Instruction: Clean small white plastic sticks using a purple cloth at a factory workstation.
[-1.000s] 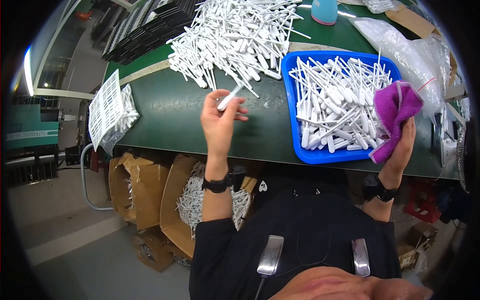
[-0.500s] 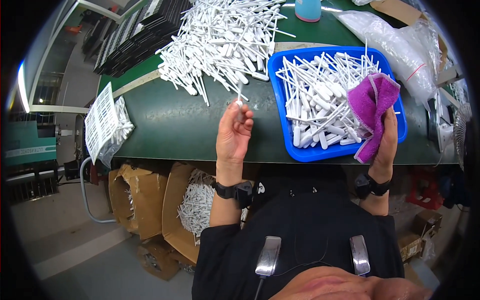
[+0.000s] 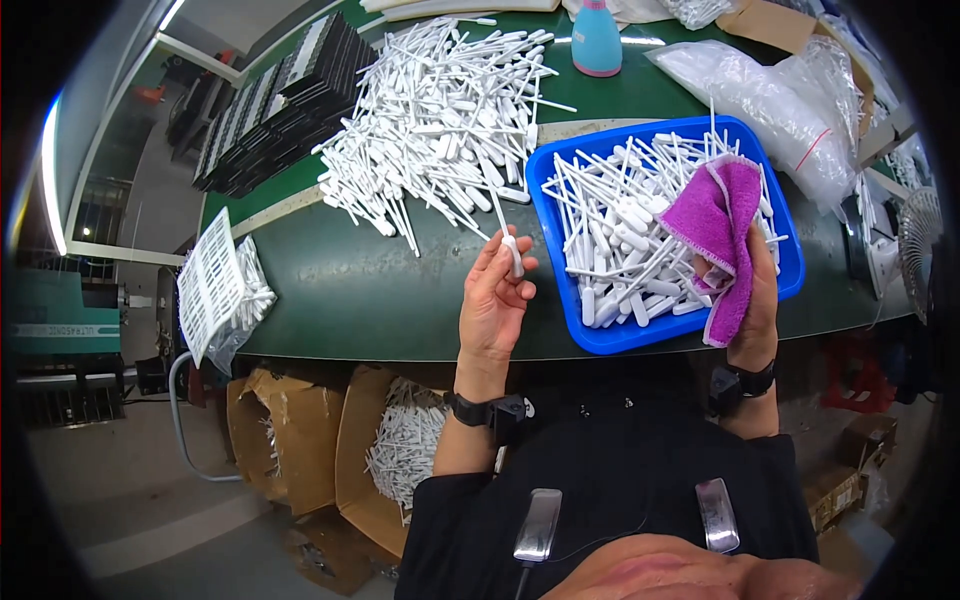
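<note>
My left hand (image 3: 494,300) pinches a white plastic stick (image 3: 515,260) by its wide oblong end, above the green table. The stick's thin stem points up and away from me. A purple cloth (image 3: 738,225) is gripped in my right hand (image 3: 762,310), over the right side of a blue tray (image 3: 600,343). White sticks of the same kind (image 3: 625,235) fill the tray, each with a thin stem and a wider end. Behind my left hand spreads a big loose pile of more white sticks (image 3: 440,120). The cloth hides part of my right fingers.
Black trays (image 3: 285,105) stand stacked at the far left. A teal bottle (image 3: 597,45) and a clear plastic bag (image 3: 745,95) lie toward the back. On the left edge sits a bag of sticks (image 3: 255,290) beside a white slotted sheet (image 3: 210,290). Cardboard boxes (image 3: 300,430) are below.
My left hand has tilted the stick so its wide end shows more clearly. My right hand and the cloth have shifted slightly. The whole view has moved a little.
</note>
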A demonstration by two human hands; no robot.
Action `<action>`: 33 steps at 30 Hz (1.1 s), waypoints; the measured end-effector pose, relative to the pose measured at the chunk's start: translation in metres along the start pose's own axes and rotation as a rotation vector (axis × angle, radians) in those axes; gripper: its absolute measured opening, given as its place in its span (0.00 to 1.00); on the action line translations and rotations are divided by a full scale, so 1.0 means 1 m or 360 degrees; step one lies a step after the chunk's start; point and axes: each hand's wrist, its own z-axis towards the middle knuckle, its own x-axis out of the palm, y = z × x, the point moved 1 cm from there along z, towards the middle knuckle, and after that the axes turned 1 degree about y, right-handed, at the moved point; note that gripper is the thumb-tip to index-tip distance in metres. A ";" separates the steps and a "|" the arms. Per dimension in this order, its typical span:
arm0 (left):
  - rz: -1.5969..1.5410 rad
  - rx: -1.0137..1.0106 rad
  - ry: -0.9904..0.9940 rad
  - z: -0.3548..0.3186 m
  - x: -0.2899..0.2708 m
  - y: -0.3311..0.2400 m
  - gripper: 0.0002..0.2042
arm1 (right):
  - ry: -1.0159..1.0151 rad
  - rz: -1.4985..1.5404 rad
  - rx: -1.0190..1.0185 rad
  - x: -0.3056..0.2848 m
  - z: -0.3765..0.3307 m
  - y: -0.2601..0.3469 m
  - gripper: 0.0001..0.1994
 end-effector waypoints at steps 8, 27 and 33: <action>0.0137 0.0036 -0.0092 -0.001 0.004 -0.001 0.14 | 0.0561 0.0158 -0.0041 -0.026 0.018 -0.007 0.19; 0.1174 -0.0615 0.0636 -0.018 0.081 0.046 0.14 | 0.0347 0.0042 0.0093 0.013 0.020 -0.032 0.16; 0.2096 0.0503 0.0640 -0.013 0.070 0.028 0.10 | 0.0485 0.0027 0.0050 0.022 0.009 -0.046 0.16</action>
